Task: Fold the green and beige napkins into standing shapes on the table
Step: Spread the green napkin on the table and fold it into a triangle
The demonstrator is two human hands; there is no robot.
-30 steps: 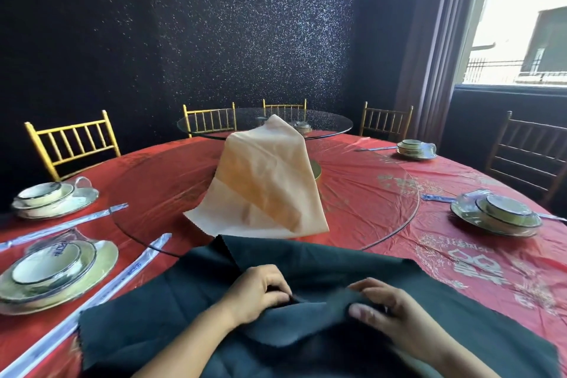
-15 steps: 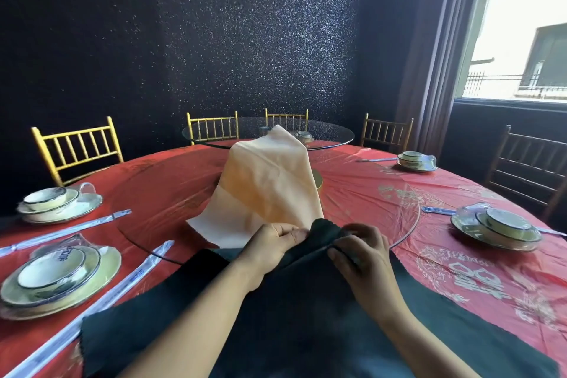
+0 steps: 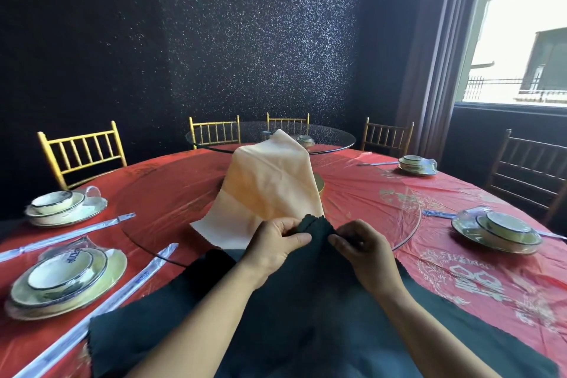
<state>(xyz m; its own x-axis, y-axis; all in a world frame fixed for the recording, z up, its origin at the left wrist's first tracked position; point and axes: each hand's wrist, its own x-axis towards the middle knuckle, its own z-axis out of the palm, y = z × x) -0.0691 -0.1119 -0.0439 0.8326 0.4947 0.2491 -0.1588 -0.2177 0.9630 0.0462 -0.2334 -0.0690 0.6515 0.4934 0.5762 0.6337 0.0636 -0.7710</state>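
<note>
- The green napkin (image 3: 306, 310) lies spread on the red table (image 3: 478, 258), right in front of me.
- My left hand (image 3: 273, 244) and right hand (image 3: 363, 247) each pinch its raised far corner. My fingers are curled and my thumbs press the cloth, and the scalloped tip pokes up between them.
- Just beyond, the beige napkin (image 3: 270, 187) stands draped in a peak on the glass turntable (image 3: 408, 209).

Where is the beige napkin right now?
In the head view the beige napkin rises centre frame on the glass turntable, just beyond the left hand and right hand pinching the green napkin.
</note>
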